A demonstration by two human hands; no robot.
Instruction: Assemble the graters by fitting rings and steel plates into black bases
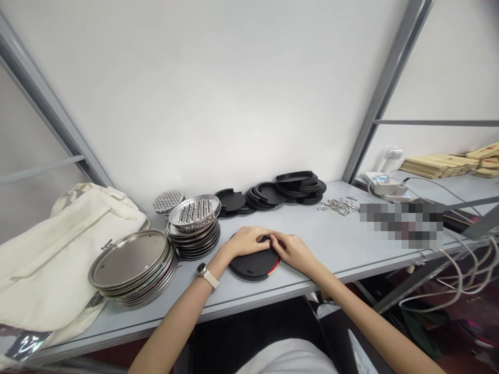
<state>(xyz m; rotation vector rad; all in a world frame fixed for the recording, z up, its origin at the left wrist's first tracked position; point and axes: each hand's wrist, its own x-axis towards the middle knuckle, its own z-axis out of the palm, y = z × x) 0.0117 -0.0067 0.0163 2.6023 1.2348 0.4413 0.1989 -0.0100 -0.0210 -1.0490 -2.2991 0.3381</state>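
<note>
- Black round disc (255, 262), the centre of the dial here, lies flat near the front edge of the grey tabletop (323, 236); a red strip (274, 265) shows at its 4 o'clock rim.
- Left hand (249, 240) rests over the disc's 12 o'clock side, thumb and fingers curled close together; whether they pinch anything small I cannot tell.
- Right hand (290, 250) touches the rim at 2 o'clock, fingertips nearly meeting; what lies between them is hidden.
- At 10 o'clock, perforated metal discs (195, 212) top a stack; at 9, a pile of silvery round trays (130, 259) stands beside a cream cloth bag (74, 244).
- From 11 to 1 o'clock, more black discs (270, 194) overlap along the white wall (234, 98).
- At 2 o'clock, small metal clips (339, 206) lie in a loose heap.
- Farther out toward 2, a grey metal upright (380, 101), a white device (385, 183) and stacked tan pieces (432, 165).
- At 3 to 4 o'clock, white cables (460, 278) hang in loops.
</note>
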